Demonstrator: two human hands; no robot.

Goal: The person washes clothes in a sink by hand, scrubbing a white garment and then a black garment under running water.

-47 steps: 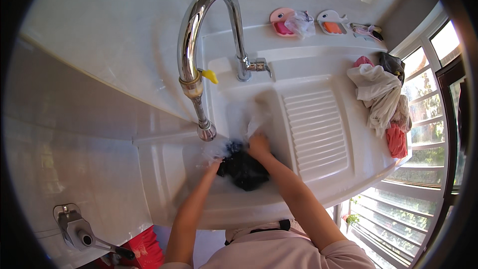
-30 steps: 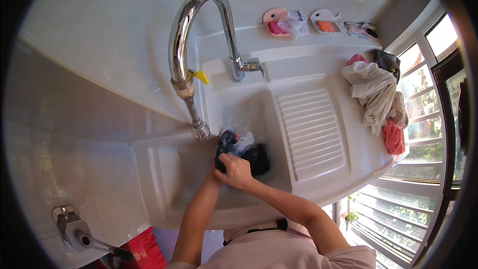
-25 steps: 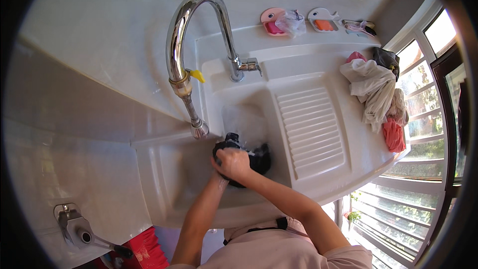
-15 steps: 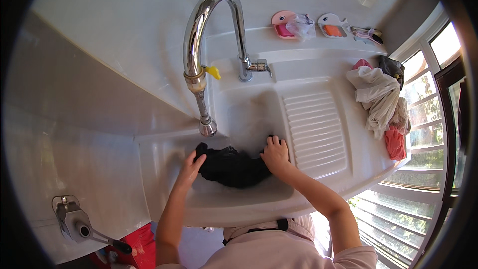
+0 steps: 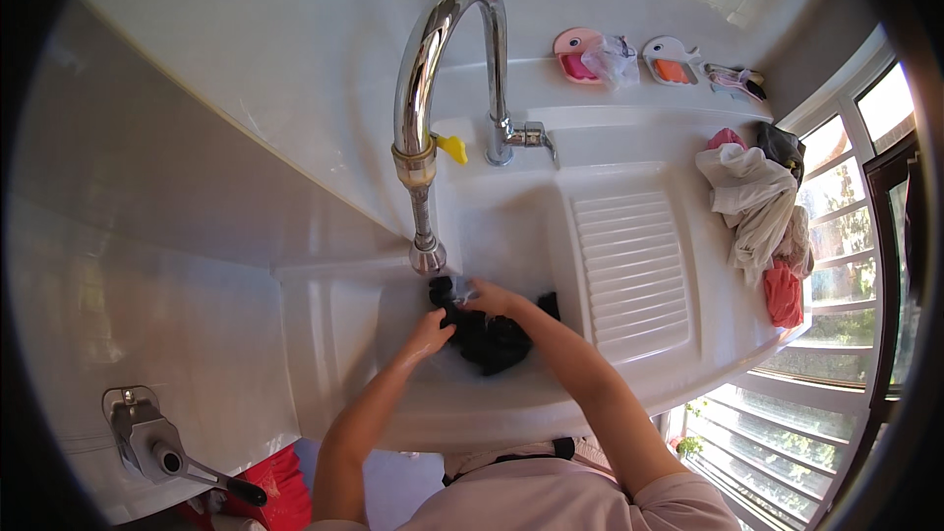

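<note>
A wet black cloth point(image 5: 495, 339) lies bunched in the white sink basin point(image 5: 383, 388), one end raised just below the chrome faucet's spout point(image 5: 428, 256). My left hand point(image 5: 430, 332) is closed around the raised end at its left side. Close beside it, my right hand point(image 5: 489, 298) reaches across over the cloth with curled fingers at the same end. A pale, shiny patch, perhaps water, shows between the right fingertips and the cloth. My right forearm covers part of the cloth, whose far right end point(image 5: 549, 306) pokes out beyond it.
Right of the basin is a ribbed washboard point(image 5: 632, 270). A pile of clothes point(image 5: 752, 182), white, pink and dark, sits on the right ledge. Two fish-shaped soap dishes point(image 5: 669, 44) and some brushes point(image 5: 737, 79) stand along the back. The tall faucet point(image 5: 421, 79) arches over the basin.
My right hand has moved left from the cloth's right end to beside my left hand. The cloth, earlier stretched between both hands, is now bunched under the spout. The view has shifted slightly.
</note>
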